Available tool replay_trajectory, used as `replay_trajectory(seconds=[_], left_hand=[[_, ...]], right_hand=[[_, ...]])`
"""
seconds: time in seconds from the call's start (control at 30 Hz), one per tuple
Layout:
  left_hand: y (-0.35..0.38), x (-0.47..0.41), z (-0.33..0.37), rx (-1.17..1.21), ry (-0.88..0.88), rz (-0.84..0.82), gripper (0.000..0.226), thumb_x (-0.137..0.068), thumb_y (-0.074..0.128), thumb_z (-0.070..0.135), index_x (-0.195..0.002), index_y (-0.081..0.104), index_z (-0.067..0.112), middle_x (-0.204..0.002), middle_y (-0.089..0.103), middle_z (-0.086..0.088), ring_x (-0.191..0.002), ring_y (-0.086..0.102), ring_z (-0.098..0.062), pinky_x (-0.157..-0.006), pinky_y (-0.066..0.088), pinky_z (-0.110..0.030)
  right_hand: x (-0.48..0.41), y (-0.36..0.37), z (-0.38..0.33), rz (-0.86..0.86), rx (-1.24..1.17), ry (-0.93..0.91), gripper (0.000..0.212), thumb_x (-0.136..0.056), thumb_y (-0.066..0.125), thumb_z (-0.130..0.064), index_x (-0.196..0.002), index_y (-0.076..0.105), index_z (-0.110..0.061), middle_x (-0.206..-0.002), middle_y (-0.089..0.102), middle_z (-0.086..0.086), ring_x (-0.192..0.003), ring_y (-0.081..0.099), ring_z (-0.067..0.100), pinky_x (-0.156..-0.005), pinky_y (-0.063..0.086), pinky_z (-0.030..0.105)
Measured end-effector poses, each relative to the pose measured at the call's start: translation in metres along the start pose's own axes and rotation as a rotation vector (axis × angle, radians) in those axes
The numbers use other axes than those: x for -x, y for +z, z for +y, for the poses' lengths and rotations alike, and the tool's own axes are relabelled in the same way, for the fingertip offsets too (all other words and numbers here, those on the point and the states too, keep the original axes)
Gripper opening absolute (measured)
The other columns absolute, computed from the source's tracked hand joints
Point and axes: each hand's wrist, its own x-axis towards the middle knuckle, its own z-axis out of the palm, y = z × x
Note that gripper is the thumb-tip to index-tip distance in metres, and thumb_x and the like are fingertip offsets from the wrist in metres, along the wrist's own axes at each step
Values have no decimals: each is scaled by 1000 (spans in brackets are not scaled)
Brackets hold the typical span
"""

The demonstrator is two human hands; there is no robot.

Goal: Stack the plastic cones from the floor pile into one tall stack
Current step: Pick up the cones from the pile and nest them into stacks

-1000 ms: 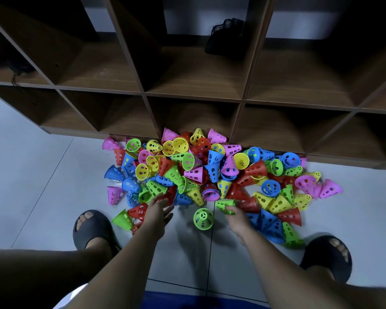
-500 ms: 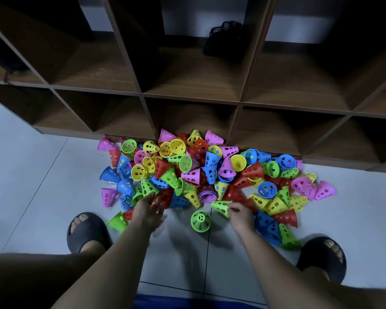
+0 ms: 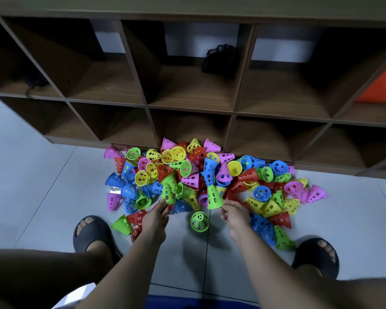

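Note:
A pile of perforated plastic cones [image 3: 196, 175] in green, yellow, red, blue and pink lies on the floor against a shelf. My left hand [image 3: 155, 216] reaches into the pile's near left edge, its fingertips pinching the base of a green cone [image 3: 167, 194] that stands tip up. My right hand [image 3: 233, 211] pinches the lower rim of another green cone [image 3: 214, 197], also held tip up, at the pile's near middle. One loose green cone [image 3: 200, 221] lies on the tile between my hands, its open end facing me.
A dark wooden cubby shelf [image 3: 189, 108] stands right behind the pile; one cubby holds a black mesh item [image 3: 218, 59], another at far right something orange [image 3: 383, 85]. My feet in dark slippers [image 3: 91, 233] [image 3: 316, 257] flank the pile on the grey tile floor [image 3: 42, 186].
My right hand has turned its green cone from lying flat to tip up and raised it. My left hand has left the red cones and taken a green cone. The camera pulled back.

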Motion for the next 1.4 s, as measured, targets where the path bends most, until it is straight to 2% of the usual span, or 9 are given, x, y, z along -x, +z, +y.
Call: replay_trajectory(seconds=[0.1, 0.3, 0.5, 0.6, 0.8, 0.97, 1.13, 1.23, 1.4], left_hand=[[3, 7, -3, -41, 16, 36, 28, -89, 83, 16, -112, 76, 1, -107, 81, -10, -106, 76, -21, -94, 58, -32], [6, 30, 5, -48, 9, 41, 22, -89, 82, 9, -105, 74, -5, -99, 75, -16, -81, 63, -18, -70, 48, -25], [8, 44, 7, -115, 12, -219, 9, -93, 75, 8, -94, 67, 6, -83, 65, -8, -73, 58, -15, -69, 44, -26], [9, 47, -1, -256, 38, -346, 19, -96, 72, 9, -80, 62, 13, -71, 52, -3, -60, 47, -11, -62, 37, -25], [16, 45, -28, -323, 15, -323, 2, -100, 67, 8, -100, 68, 6, -74, 58, -4, -61, 52, -11, -62, 42, -23], [19, 41, -43, -371, -3, -278, 7, -102, 64, 8, -102, 71, 5, -73, 59, -2, -69, 51, -14, -65, 44, -27], [18, 36, -42, -337, -18, -258, 12, -104, 59, 7, -102, 71, 5, -76, 57, -3, -68, 50, -13, -65, 44, -26], [19, 34, -39, -303, -20, -270, 11, -105, 57, 5, -104, 68, 4, -81, 59, -6, -73, 55, -17, -71, 48, -29], [14, 38, -47, -260, -107, -288, 18, -107, 53, 5, -113, 69, -1, -88, 65, -10, -80, 60, -20, -80, 56, -37]], right_hand=[[13, 0, -3, -123, -74, 63, 18, -95, 62, 8, -104, 69, -5, -80, 71, 12, -62, 64, 16, -55, 48, 27], [30, 1, 8, -281, 26, 106, 17, -98, 59, 6, -108, 64, -6, -80, 68, 9, -65, 65, 16, -58, 49, 27], [33, -2, 27, -208, 244, 84, 19, -97, 62, -3, -114, 62, -10, -98, 73, 13, -68, 70, 16, -53, 51, 26], [33, -3, 31, -209, 318, 93, 18, -95, 64, -6, -112, 61, -11, -99, 77, 12, -75, 74, 18, -55, 51, 27], [35, -11, 36, -271, 458, 126, 24, -94, 63, -2, -117, 63, -10, -105, 78, 10, -96, 78, 27, -64, 56, 29], [36, -17, 33, -243, 535, 116, 30, -101, 46, -7, -122, 60, -23, -107, 76, 0, -89, 75, 17, -67, 56, 28], [27, -18, 30, -172, 779, -103, 11, -95, 59, -22, -99, 66, -29, -102, 72, -2, -91, 70, 20, -86, 63, 46], [34, -9, 22, -299, 541, 102, 14, -104, 55, -24, -113, 62, -17, -105, 75, 14, -82, 73, 24, -74, 60, 41], [43, -9, 26, -427, 308, 421, 35, -107, 49, -31, -129, 61, -7, -120, 72, 23, -102, 76, 33, -81, 64, 42]])
